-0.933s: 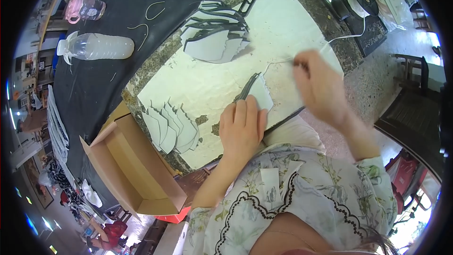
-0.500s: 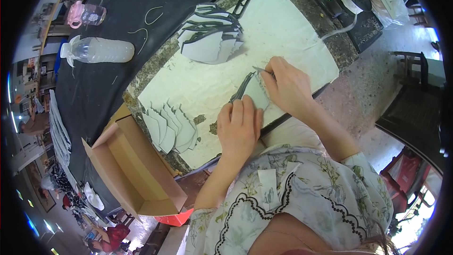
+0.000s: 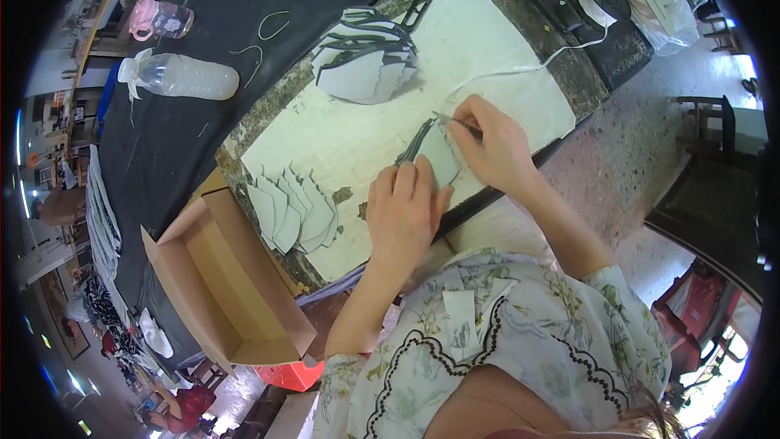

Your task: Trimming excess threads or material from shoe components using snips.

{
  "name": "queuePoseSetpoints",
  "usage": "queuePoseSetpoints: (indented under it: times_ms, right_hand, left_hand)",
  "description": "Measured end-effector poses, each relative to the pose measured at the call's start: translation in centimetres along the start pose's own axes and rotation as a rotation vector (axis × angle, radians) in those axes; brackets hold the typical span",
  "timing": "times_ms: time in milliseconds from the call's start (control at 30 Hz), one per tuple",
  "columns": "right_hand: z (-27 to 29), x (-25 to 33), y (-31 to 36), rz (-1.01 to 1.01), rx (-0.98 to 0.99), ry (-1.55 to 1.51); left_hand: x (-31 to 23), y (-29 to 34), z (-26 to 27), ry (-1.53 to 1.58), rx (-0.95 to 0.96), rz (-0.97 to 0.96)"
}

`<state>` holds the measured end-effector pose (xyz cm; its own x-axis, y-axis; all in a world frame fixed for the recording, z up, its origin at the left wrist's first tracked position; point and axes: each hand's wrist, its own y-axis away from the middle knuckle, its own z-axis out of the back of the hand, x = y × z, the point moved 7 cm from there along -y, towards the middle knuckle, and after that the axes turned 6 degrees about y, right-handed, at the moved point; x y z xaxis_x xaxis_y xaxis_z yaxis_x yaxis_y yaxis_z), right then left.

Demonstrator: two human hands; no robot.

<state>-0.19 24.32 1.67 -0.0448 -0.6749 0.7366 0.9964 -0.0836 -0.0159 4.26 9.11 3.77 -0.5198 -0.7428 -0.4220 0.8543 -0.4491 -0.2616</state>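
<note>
In the middle of the work board, my left hand [image 3: 404, 205] lies with its fingers stretched over the near end of a small bundle of pale grey cut pieces [image 3: 440, 156] with dark edges. The thumb rests apart from the fingers at the bundle's lower side. My right hand [image 3: 497, 146] is closed in a pinch round a thin pointed tool [image 3: 466, 126] with a metal tip. That tip is by the bundle's far end; whether it touches is too small to tell. Most of the tool's handle is hidden in the palm.
A thick pile of similar pieces [image 3: 364, 61] stands at the board's far side, and fanned loose pieces [image 3: 294, 210] lie at the left. An open cardboard box [image 3: 231, 276] is beside the board. Bottles [image 3: 183, 76] stand far left; a reel [image 3: 605, 0] trails white cord at far right.
My right hand holds the tool at the bundle's far end with little movement. The view has shifted slightly, and more of the white cord now lies across the board.
</note>
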Motion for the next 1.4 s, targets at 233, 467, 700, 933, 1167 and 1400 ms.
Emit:
queuePoseSetpoints:
  times_ms: [233, 467, 700, 933, 1167, 1400]
  right_hand:
    - [0.6, -1.8, -0.1, -0.006, -0.062, -0.030]
    - [0.9, -1.4, 1.0, -0.103, 0.051, -0.171]
    - [-3.7, 2.5, 4.9, 0.333, 0.107, 0.004]
    - [2.9, 1.8, 1.1, 0.355, -0.038, -0.094]
    - [2.2, 1.8, -6.8, 0.553, 0.141, 0.090]
    - [0.5, 0.4, -7.1, 0.467, 0.389, 0.500]
  left_hand:
    - [0.0, -0.1, 0.0, 0.008, -0.003, -0.009]
    - [1.3, 0.1, 0.4, 0.097, -0.106, 0.017]
    - [10.2, 4.5, 6.8, 0.403, -0.566, 0.582]
    - [8.6, 10.7, 11.2, -0.541, -0.391, 0.308]
    - [1.7, 5.6, 2.8, 0.218, -0.321, 0.038]
    - [-0.4, 3.6, -0.7, 0.182, -0.061, -0.054]
